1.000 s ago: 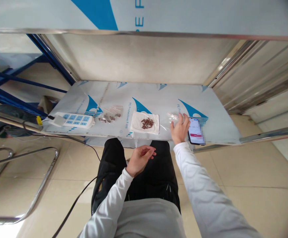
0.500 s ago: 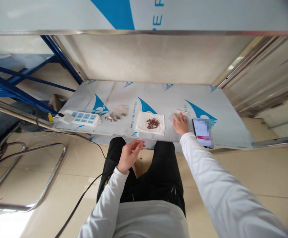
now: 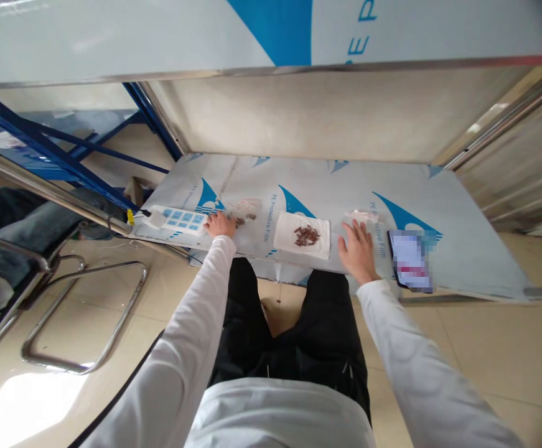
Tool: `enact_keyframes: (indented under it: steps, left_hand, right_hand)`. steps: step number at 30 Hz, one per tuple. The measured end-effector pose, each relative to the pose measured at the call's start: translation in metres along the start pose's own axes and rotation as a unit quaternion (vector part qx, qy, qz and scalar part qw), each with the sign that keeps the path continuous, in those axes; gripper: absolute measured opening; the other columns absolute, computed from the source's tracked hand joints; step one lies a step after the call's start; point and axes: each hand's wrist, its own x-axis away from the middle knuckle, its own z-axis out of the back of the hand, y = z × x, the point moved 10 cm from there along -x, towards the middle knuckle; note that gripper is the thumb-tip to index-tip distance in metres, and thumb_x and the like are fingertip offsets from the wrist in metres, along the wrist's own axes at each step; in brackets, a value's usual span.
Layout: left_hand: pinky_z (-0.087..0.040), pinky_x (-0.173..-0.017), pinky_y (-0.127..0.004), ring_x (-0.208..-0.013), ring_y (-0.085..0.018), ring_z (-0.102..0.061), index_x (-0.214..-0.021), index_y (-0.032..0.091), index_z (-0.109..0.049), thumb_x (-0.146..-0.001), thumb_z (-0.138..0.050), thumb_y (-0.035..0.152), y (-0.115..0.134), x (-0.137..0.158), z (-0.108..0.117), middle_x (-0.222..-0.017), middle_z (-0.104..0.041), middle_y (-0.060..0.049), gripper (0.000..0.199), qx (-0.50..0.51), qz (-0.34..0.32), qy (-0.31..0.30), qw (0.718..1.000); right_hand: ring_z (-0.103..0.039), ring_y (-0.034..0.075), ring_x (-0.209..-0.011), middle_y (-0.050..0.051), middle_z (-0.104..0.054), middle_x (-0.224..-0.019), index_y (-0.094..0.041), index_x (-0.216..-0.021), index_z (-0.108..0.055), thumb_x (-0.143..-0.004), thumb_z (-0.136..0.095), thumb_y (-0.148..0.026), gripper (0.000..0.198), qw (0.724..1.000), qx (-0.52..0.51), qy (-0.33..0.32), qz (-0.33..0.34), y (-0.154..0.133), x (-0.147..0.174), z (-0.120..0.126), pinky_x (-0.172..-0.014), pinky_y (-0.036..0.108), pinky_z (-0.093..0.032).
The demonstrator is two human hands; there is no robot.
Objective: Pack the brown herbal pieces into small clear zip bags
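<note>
My left hand rests at the left part of the table, fingers reaching over small filled clear bags that it partly covers. The power strip lies just left of its fingertips. With fingers spread, my right hand lies by a pile of thin clear plastic bags, its fingertips touching or just short of them. Between my hands is a white cloth bearing a heap of small brown, rod-like pieces. No held object shows in either hand.
A phone lies right of my right hand, near the front edge of the film-covered table. An upper shelf crosses above. At left stand a blue rack and a metal-framed chair; another person's leg shows there.
My left hand has moved from above my lap, forward and left onto the table by the filled bags. My right hand has drawn back slightly from the clear bags, fingers spread. The view has shifted.
</note>
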Motion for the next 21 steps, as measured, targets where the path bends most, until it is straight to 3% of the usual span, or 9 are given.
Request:
enact_keyframes:
  steps: [6,12,17,21]
  left_hand:
    - [-0.029,-0.098,-0.050,-0.120,-0.036,-0.047,-0.105,0.015,-0.059,-0.075,-0.063,0.025,0.002,-0.009,0.007,-0.118,-0.062,-0.020,0.031,0.000,-0.017,0.023,1.000]
    - [-0.034,-0.095,-0.048,-0.112,-0.033,-0.055,-0.099,0.017,-0.060,-0.082,-0.057,0.025,0.005,-0.008,0.022,-0.106,-0.068,-0.015,0.019,0.050,-0.026,0.062,0.996]
    - [-0.042,-0.089,-0.035,-0.099,-0.023,-0.063,-0.101,0.019,-0.061,-0.091,-0.047,0.034,0.010,0.017,0.039,-0.100,-0.071,-0.010,0.023,0.121,-0.058,0.094,0.987]
    - [-0.046,-0.086,-0.029,-0.092,-0.019,-0.065,-0.096,0.019,-0.065,-0.089,-0.052,0.036,0.016,0.043,0.027,-0.099,-0.071,-0.007,0.023,0.244,-0.066,0.105,0.962]
  right_hand:
    - [-0.032,0.031,-0.140,0.018,-0.049,-0.140,-0.015,-0.128,-0.052,-0.093,-0.041,-0.028,0.039,0.994,-0.087,0.068,0.009,-0.032,0.034,0.026,-0.109,0.053,-0.032]
    - [-0.036,0.031,-0.137,0.017,-0.050,-0.137,-0.017,-0.128,-0.051,-0.092,-0.044,-0.027,0.038,0.984,-0.152,0.088,0.011,-0.059,0.064,0.025,-0.107,0.053,-0.036]
    - [-0.043,0.029,-0.131,0.017,-0.054,-0.132,-0.016,-0.126,-0.052,-0.092,-0.048,-0.024,0.036,0.973,-0.209,0.096,0.009,-0.078,0.079,0.032,-0.106,0.052,-0.040]
    - [-0.054,0.027,-0.120,0.016,-0.061,-0.122,-0.015,-0.123,-0.054,-0.092,-0.047,-0.023,0.033,0.965,-0.249,0.087,0.008,-0.095,0.074,0.037,-0.102,0.049,-0.044]
